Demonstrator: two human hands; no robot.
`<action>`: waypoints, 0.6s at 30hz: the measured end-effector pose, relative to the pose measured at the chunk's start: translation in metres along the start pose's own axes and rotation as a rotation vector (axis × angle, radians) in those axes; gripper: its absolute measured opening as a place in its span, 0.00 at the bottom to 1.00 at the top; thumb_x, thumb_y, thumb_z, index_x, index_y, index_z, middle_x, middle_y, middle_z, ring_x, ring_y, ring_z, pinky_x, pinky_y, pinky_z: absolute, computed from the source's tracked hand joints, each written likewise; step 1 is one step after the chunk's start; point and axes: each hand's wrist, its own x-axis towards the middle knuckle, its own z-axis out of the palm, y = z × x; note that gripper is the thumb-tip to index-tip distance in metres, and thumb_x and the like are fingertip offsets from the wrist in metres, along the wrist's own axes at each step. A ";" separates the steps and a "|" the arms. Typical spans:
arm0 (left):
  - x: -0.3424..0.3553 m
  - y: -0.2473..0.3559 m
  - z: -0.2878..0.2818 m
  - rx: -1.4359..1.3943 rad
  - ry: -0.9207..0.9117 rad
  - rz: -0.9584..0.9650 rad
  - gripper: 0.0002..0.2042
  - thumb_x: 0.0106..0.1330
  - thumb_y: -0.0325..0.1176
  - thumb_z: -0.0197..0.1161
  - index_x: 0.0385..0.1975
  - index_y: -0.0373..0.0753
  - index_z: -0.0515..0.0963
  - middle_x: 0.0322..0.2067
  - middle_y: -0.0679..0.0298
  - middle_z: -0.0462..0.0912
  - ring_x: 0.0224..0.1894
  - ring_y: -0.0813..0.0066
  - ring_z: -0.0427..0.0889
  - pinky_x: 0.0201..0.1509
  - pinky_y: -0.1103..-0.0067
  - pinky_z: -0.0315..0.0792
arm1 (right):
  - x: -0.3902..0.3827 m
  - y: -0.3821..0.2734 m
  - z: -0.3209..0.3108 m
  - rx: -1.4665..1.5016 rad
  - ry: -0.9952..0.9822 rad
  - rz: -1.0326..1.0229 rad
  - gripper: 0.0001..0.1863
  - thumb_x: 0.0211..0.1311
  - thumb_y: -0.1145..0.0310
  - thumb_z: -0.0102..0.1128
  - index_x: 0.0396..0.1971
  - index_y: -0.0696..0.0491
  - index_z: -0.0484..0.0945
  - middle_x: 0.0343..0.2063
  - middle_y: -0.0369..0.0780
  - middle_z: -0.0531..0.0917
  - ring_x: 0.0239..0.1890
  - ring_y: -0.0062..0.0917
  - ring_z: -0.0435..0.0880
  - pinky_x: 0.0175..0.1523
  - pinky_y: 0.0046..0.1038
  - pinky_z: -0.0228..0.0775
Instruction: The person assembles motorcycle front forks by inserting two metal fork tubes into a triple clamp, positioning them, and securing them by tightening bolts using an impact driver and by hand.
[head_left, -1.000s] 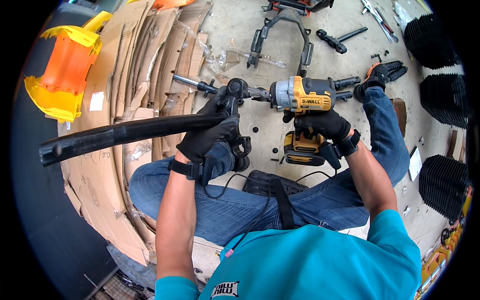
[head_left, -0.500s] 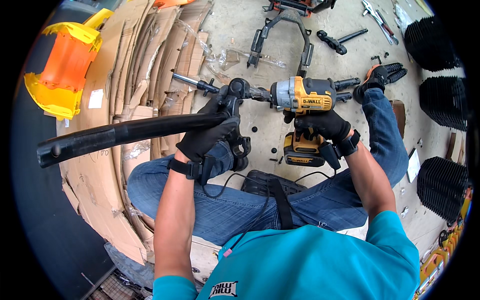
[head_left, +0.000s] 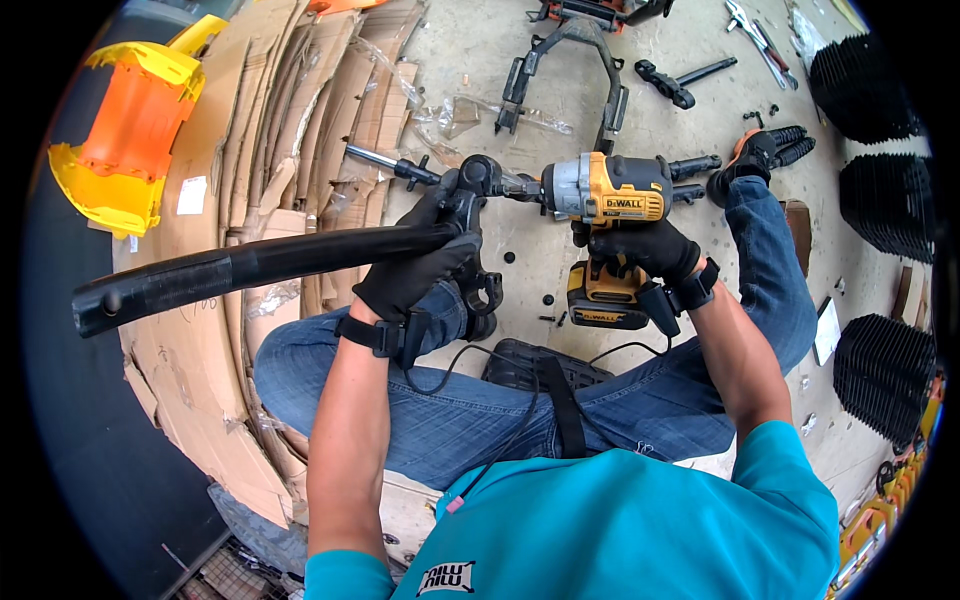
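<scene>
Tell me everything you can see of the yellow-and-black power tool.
The power tool is held with its silver-grey nose pointing left; its yellow and black casing looks like plastic. The gloved right hand wraps the handle, hiding much of it, and a yellow-and-black battery pack sits at the handle's end. A slim bit reaches from the nose toward the black fitting; whether its tip is seated cannot be told, nor whether the motor is running.
</scene>
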 end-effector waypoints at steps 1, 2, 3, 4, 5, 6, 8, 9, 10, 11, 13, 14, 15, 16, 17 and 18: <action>0.000 0.000 0.000 0.004 -0.003 -0.001 0.37 0.64 0.27 0.66 0.72 0.40 0.55 0.46 0.65 0.79 0.48 0.78 0.79 0.52 0.80 0.74 | 0.000 0.001 -0.001 -0.022 -0.002 0.002 0.21 0.59 0.74 0.64 0.54 0.57 0.75 0.45 0.42 0.84 0.43 0.25 0.84 0.45 0.27 0.81; 0.000 -0.001 -0.001 0.020 0.000 0.006 0.37 0.64 0.27 0.66 0.72 0.40 0.55 0.47 0.64 0.79 0.49 0.77 0.79 0.52 0.79 0.74 | 0.000 0.001 -0.001 -0.039 0.001 0.000 0.21 0.59 0.74 0.64 0.54 0.57 0.75 0.45 0.42 0.84 0.43 0.25 0.84 0.45 0.27 0.81; 0.000 -0.002 -0.001 0.035 0.002 0.013 0.38 0.64 0.27 0.66 0.72 0.39 0.54 0.47 0.64 0.78 0.49 0.76 0.79 0.53 0.78 0.74 | 0.000 -0.001 0.000 -0.055 0.004 -0.003 0.21 0.59 0.74 0.64 0.54 0.57 0.75 0.45 0.42 0.84 0.44 0.25 0.84 0.45 0.27 0.81; 0.001 -0.003 -0.002 0.051 0.005 0.020 0.38 0.64 0.26 0.66 0.72 0.39 0.54 0.48 0.63 0.78 0.50 0.76 0.79 0.54 0.78 0.75 | 0.000 -0.002 0.001 -0.072 0.007 -0.005 0.22 0.59 0.74 0.64 0.54 0.57 0.75 0.45 0.42 0.84 0.44 0.25 0.84 0.45 0.27 0.81; 0.001 -0.004 -0.002 0.053 0.012 0.022 0.38 0.64 0.26 0.66 0.72 0.40 0.54 0.49 0.63 0.78 0.51 0.75 0.79 0.54 0.77 0.74 | 0.000 -0.003 0.002 -0.041 0.000 -0.003 0.21 0.59 0.74 0.65 0.54 0.57 0.76 0.44 0.42 0.84 0.44 0.25 0.84 0.44 0.27 0.81; 0.002 -0.004 -0.002 0.055 0.018 0.023 0.38 0.63 0.25 0.66 0.72 0.40 0.53 0.50 0.63 0.77 0.51 0.75 0.79 0.55 0.77 0.74 | 0.001 -0.005 0.003 -0.010 -0.006 -0.002 0.21 0.59 0.74 0.65 0.53 0.57 0.76 0.44 0.42 0.84 0.43 0.25 0.84 0.44 0.26 0.81; 0.003 -0.005 -0.001 0.060 0.029 0.029 0.38 0.63 0.25 0.66 0.73 0.40 0.53 0.52 0.62 0.76 0.52 0.74 0.79 0.56 0.76 0.74 | 0.002 -0.003 0.004 0.028 -0.007 -0.014 0.21 0.58 0.75 0.65 0.53 0.57 0.76 0.44 0.42 0.84 0.42 0.25 0.85 0.43 0.26 0.81; 0.003 -0.006 -0.001 0.063 0.034 0.035 0.39 0.63 0.24 0.65 0.73 0.40 0.53 0.52 0.62 0.76 0.52 0.73 0.79 0.56 0.75 0.74 | 0.003 0.002 0.004 0.036 -0.001 -0.028 0.21 0.58 0.75 0.65 0.53 0.57 0.76 0.44 0.42 0.84 0.41 0.25 0.85 0.42 0.25 0.81; 0.004 -0.007 -0.001 0.067 0.039 0.040 0.39 0.63 0.24 0.65 0.73 0.40 0.53 0.53 0.62 0.76 0.52 0.73 0.79 0.56 0.75 0.74 | 0.003 0.005 0.004 0.043 0.004 -0.042 0.21 0.58 0.75 0.65 0.53 0.57 0.76 0.44 0.42 0.84 0.40 0.25 0.85 0.41 0.25 0.81; 0.004 -0.008 -0.001 0.056 0.033 0.043 0.39 0.63 0.24 0.65 0.73 0.40 0.52 0.53 0.62 0.76 0.53 0.73 0.79 0.56 0.75 0.74 | 0.002 0.002 0.004 0.027 0.005 0.003 0.21 0.58 0.75 0.65 0.53 0.57 0.76 0.44 0.42 0.84 0.41 0.24 0.85 0.43 0.25 0.81; 0.003 -0.010 -0.002 0.034 0.021 0.049 0.39 0.63 0.24 0.65 0.73 0.40 0.52 0.53 0.62 0.76 0.53 0.73 0.79 0.56 0.75 0.74 | 0.000 -0.006 0.003 -0.005 0.007 0.092 0.21 0.57 0.77 0.65 0.52 0.56 0.77 0.44 0.42 0.84 0.42 0.23 0.84 0.48 0.26 0.80; 0.003 -0.010 -0.002 0.044 0.020 0.057 0.39 0.63 0.24 0.65 0.73 0.39 0.52 0.53 0.62 0.76 0.53 0.73 0.79 0.56 0.75 0.74 | 0.000 -0.005 0.003 -0.005 0.011 0.076 0.21 0.57 0.77 0.65 0.52 0.56 0.77 0.44 0.41 0.84 0.43 0.23 0.84 0.48 0.26 0.80; 0.003 -0.010 -0.002 0.054 0.018 0.064 0.39 0.63 0.24 0.65 0.73 0.39 0.52 0.53 0.62 0.76 0.53 0.73 0.79 0.56 0.75 0.74 | 0.000 -0.003 0.002 -0.005 0.016 0.061 0.21 0.57 0.78 0.64 0.52 0.56 0.77 0.44 0.41 0.84 0.43 0.23 0.84 0.48 0.26 0.80; 0.003 -0.010 -0.002 0.065 0.017 0.072 0.39 0.63 0.24 0.65 0.73 0.39 0.52 0.53 0.62 0.76 0.53 0.73 0.79 0.56 0.75 0.74 | 0.000 -0.002 0.002 -0.005 0.020 0.046 0.21 0.57 0.78 0.64 0.52 0.56 0.77 0.44 0.41 0.85 0.43 0.23 0.84 0.48 0.26 0.80; 0.002 -0.009 -0.002 0.060 0.014 0.061 0.39 0.63 0.24 0.66 0.73 0.39 0.53 0.53 0.62 0.76 0.52 0.73 0.79 0.56 0.75 0.74 | 0.000 -0.004 0.003 -0.022 0.019 0.041 0.21 0.57 0.78 0.64 0.52 0.55 0.77 0.44 0.41 0.85 0.44 0.23 0.84 0.49 0.26 0.81; 0.001 -0.007 -0.002 0.056 0.011 0.050 0.39 0.63 0.24 0.66 0.73 0.39 0.53 0.53 0.62 0.76 0.52 0.73 0.79 0.56 0.76 0.74 | -0.001 -0.007 0.004 -0.039 0.018 0.035 0.21 0.57 0.78 0.65 0.52 0.55 0.77 0.43 0.41 0.85 0.44 0.24 0.84 0.49 0.26 0.81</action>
